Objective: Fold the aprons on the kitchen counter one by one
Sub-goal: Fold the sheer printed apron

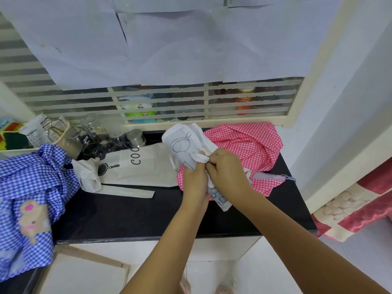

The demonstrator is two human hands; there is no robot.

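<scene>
A white apron (180,143) with line drawings is bunched up and held above the black counter (131,213). My left hand (194,180) and my right hand (228,169) both grip it close together, fingers curled round the cloth and its white strap. A red-checked apron (246,145) lies crumpled under and behind my hands. On the counter's middle lies a cream apron (144,166) printed with "COO" and a pan, partly folded. A blue-checked apron (31,187) is heaped at the left.
Glass jars and a steel tin (135,137) stand at the back left of the counter under a slatted window. A red and cream cloth (356,204) hangs at the right, beyond the counter's end. The counter's front edge runs near my forearms.
</scene>
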